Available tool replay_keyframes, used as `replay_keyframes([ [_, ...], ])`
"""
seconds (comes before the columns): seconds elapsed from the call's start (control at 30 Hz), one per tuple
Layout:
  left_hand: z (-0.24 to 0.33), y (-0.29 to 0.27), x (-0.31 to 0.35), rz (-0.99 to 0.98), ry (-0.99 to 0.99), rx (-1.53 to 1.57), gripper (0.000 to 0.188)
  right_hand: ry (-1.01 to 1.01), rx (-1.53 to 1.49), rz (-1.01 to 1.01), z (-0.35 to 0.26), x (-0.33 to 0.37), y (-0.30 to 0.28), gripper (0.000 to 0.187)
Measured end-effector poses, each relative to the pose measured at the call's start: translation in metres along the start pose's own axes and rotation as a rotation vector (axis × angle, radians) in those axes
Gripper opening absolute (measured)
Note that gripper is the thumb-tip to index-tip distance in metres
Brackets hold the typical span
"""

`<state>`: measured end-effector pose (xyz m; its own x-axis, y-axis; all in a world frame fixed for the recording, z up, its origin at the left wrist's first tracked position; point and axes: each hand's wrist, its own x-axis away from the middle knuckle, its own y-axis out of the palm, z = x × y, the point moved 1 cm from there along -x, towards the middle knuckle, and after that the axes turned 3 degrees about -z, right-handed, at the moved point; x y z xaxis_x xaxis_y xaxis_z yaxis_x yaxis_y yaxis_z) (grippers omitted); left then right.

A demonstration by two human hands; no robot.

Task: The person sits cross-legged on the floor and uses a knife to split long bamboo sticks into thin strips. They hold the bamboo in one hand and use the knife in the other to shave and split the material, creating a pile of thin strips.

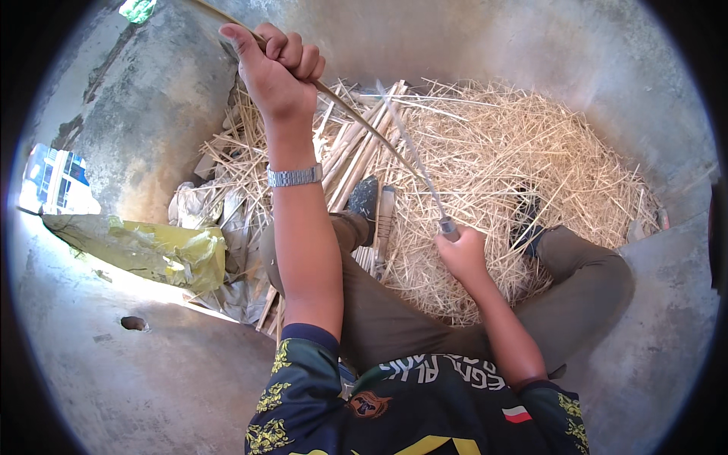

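Observation:
My left hand (279,72), raised high at the upper left with a metal watch on its wrist, is closed round a long thin bamboo strip (355,114). The strip slants down to the right, and its lower end reaches the blade of a knife (413,152). That knife has a long narrow blade pointing up and away. My right hand (464,254) grips its handle, of which only a metal collar shows above the fingers. Below both hands lies a thick heap of pale shavings (508,144).
Several longer bamboo pieces (353,152) lie left of the shavings, beside my dark shoe (364,205). A yellow plastic sheet (174,246) hangs at the left. Grey concrete walls (485,38) curve round me, with a small hole (134,324) at lower left.

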<state>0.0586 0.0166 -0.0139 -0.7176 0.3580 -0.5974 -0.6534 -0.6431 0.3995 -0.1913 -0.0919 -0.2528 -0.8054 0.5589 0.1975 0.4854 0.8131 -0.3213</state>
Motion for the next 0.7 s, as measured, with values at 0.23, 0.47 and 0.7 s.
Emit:
replay_keyframes([
  [0.23, -0.006, 0.01, 0.0, 0.042, 0.006, 0.016, 0.065, -0.076, -0.183, 0.002, 0.043, -0.006, 0.018, 0.024],
  [0.47, -0.005, 0.019, 0.005, -0.031, 0.002, 0.003, 0.065, 0.133, 0.074, -0.043, 0.046, -0.014, 0.008, 0.025],
  [0.7, -0.01, 0.031, 0.008, -0.012, 0.021, 0.043, 0.06, -0.308, -0.17, 0.059, -0.007, -0.001, 0.009, 0.03],
])
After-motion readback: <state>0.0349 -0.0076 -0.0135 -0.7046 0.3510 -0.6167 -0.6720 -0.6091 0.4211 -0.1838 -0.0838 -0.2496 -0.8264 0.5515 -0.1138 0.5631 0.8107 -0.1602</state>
